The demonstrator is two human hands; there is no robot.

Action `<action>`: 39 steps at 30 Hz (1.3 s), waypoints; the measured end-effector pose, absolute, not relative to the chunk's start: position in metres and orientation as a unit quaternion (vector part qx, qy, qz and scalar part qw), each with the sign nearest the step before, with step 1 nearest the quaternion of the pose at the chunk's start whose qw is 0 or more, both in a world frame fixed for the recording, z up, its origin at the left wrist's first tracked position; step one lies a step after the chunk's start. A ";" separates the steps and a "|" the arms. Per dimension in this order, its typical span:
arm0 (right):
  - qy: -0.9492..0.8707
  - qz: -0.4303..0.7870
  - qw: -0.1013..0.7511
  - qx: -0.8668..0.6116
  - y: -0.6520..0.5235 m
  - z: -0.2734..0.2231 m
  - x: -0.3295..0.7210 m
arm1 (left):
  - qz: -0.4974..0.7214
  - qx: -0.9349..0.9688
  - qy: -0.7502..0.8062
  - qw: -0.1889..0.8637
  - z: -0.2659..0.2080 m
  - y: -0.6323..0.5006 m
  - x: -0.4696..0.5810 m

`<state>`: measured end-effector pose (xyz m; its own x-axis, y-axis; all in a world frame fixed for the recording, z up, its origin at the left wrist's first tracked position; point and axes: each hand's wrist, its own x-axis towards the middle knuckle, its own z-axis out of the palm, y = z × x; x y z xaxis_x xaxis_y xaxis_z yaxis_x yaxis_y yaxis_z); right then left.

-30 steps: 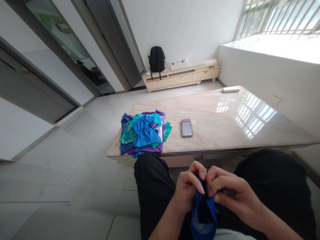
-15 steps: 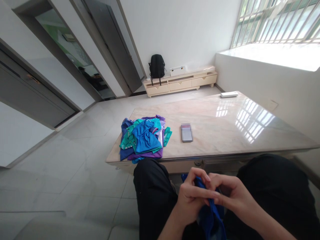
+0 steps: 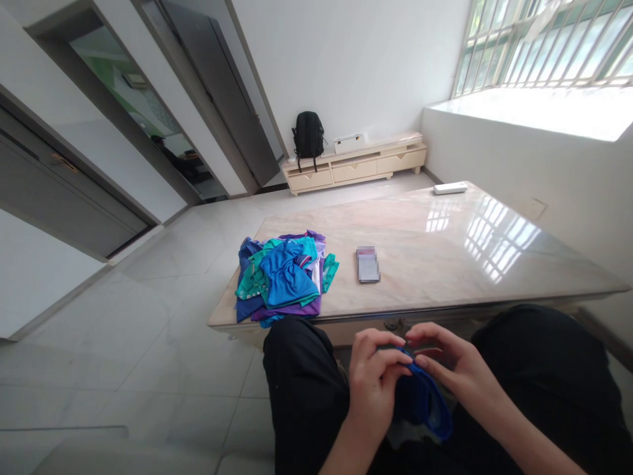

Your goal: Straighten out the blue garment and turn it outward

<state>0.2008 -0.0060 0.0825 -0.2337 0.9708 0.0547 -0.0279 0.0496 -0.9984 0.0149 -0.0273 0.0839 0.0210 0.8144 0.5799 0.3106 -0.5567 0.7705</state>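
Several fingers of the left hand (image 3: 372, 373) pinch a blue cloth (image 3: 421, 389) low between the knees (image 3: 295, 346); the thumb of the right hand (image 3: 457, 366) touches it, though whether it grips is unclear. Should the left fingers loosen, the cloth could slip down. The left knee partly separates it from clothes (image 3: 289, 280) heaped on the bench (image 3: 445, 257), beside a pixelated box (image 3: 367, 267). Beyond, a backpack (image 3: 308, 135) rests on a cabinet (image 3: 356, 173).

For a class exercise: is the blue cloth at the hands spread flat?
Not spread flat: the blue cloth hangs in a curve below the left hand. Whether it is folded, I cannot tell.
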 end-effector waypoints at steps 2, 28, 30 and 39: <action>-0.573 0.520 0.463 -0.433 -0.005 0.080 0.209 | 0.567 0.683 0.412 0.205 0.084 -0.025 0.014; -0.820 0.273 0.250 -0.436 -0.010 0.065 0.208 | 0.556 0.704 0.411 0.161 0.074 -0.024 0.015; -0.838 0.253 0.206 -0.438 -0.006 0.061 0.210 | 0.547 0.715 0.404 0.162 0.072 -0.025 0.015; -0.888 0.066 0.022 -0.454 0.023 0.093 0.232 | 0.504 0.734 0.435 0.132 0.064 -0.012 0.005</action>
